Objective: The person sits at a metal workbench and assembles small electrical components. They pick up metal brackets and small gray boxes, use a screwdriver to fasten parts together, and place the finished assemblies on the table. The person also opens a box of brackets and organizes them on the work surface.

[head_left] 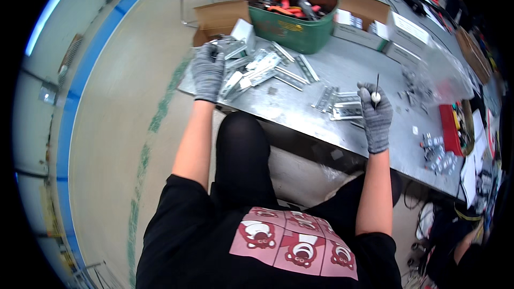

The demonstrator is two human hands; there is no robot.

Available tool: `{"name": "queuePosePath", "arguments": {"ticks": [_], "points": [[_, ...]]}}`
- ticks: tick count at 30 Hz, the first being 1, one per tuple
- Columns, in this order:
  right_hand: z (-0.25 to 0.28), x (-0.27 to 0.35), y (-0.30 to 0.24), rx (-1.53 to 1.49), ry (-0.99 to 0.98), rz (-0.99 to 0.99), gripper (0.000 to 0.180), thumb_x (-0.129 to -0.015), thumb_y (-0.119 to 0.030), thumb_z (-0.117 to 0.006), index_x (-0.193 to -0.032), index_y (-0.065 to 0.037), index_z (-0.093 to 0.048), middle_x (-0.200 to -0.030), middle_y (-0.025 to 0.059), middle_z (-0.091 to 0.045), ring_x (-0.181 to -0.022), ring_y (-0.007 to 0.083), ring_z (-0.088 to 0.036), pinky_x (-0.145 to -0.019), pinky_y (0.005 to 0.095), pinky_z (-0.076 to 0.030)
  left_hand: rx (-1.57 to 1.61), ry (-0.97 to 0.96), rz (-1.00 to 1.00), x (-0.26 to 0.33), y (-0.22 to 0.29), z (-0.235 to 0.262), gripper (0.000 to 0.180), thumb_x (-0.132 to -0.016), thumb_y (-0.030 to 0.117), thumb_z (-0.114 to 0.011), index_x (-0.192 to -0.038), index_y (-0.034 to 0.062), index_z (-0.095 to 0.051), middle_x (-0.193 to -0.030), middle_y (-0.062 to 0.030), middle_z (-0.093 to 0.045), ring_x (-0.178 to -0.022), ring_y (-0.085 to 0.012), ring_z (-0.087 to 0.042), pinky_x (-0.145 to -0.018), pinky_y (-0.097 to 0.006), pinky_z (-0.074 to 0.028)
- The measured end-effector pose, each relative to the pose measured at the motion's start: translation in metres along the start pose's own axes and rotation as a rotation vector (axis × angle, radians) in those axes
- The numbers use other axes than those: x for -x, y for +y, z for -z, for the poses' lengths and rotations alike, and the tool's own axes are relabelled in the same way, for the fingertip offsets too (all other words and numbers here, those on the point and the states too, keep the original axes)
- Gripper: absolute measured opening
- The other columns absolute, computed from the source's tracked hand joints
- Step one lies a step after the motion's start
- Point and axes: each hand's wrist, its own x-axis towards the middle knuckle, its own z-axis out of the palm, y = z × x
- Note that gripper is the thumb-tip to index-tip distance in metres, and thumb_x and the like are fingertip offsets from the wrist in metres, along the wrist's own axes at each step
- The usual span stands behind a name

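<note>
My left hand (208,75), in a grey striped knit glove, is at the table's left end beside an open cardboard box (206,18). Its fingers curl inward against metal pieces there, and what they grip is hidden. Next to it lies a loose heap of short slotted metal rails (262,68). Farther right my right hand (377,120), gloved the same way, is closed around a screwdriver (376,97) with a white end and a thin dark shaft pointing away from me. Just left of that hand sits a smaller group of slotted metal rails (345,106).
A green tub (293,29) of orange-handled tools stands at the back. White cartons (369,29) and a clear plastic bag (441,77) with small parts are to its right. A red bin (451,128) and small clear packets (440,155) lie near the right edge. Another person (460,251) is at lower right.
</note>
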Motion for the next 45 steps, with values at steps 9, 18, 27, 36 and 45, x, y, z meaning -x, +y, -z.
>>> {"name": "queuePosePath", "arguments": {"ticks": [9,18,27,36,45], "points": [[0.081,0.013,0.034,0.183,-0.081,-0.400,0.020,-0.093,-0.017,-0.064,-0.108,-0.003,-0.068,-0.090,0.0067,-0.069,-0.079,0.0117,-0.060,-0.074,0.0270,-0.049,0.633,-0.837,0.324,0.081,0.101,-0.078,0.015,-0.088,0.009,-0.067,-0.096,-0.0010,-0.058,-0.074,-0.0075,-0.064,-0.060,-0.0110,-0.061,-0.053,-0.023,-0.049],[0.080,0.036,0.012,0.374,-0.143,-0.454,0.026,-0.092,-0.021,-0.065,-0.108,0.000,-0.066,-0.092,0.0132,-0.070,-0.082,0.0205,-0.066,-0.076,0.0323,-0.051,-0.299,-0.690,-0.612,0.071,0.112,-0.103,0.041,-0.093,0.020,-0.053,-0.133,0.0114,-0.053,-0.139,-0.0142,-0.049,-0.123,-0.0309,-0.050,-0.107,-0.043,-0.038],[0.083,0.029,-0.006,-0.044,-0.151,-0.844,0.022,-0.097,-0.023,-0.059,-0.109,-0.005,-0.059,-0.072,0.0046,-0.062,-0.053,0.0085,-0.055,-0.047,0.0248,-0.048,-0.537,-0.691,-0.630,0.046,0.085,-0.108,0.038,-0.093,0.022,-0.051,-0.129,0.0106,-0.057,-0.139,-0.0125,-0.049,-0.132,-0.0320,-0.041,-0.114,-0.043,-0.028],[0.067,0.019,0.017,-0.194,-0.070,-0.752,0.016,-0.097,-0.017,-0.059,-0.105,-0.003,-0.059,-0.083,0.0028,-0.063,-0.065,0.0082,-0.059,-0.056,0.0219,-0.051,-0.011,-0.936,-0.349,0.092,0.142,-0.110,0.089,-0.068,0.041,-0.084,-0.140,0.0056,-0.044,-0.141,-0.0228,-0.045,-0.133,-0.0367,-0.040,-0.112,-0.041,-0.034],[0.058,-0.007,0.028,-0.261,0.040,-0.661,0.020,-0.097,-0.014,-0.058,-0.114,-0.003,-0.062,-0.090,0.0008,-0.064,-0.073,0.0066,-0.061,-0.061,0.0198,-0.052,0.274,-0.931,-0.186,0.061,0.132,-0.170,0.080,-0.069,0.020,-0.086,-0.137,0.0034,-0.047,-0.112,-0.0073,-0.061,-0.096,-0.0146,-0.058,-0.090,-0.028,-0.050]]}}
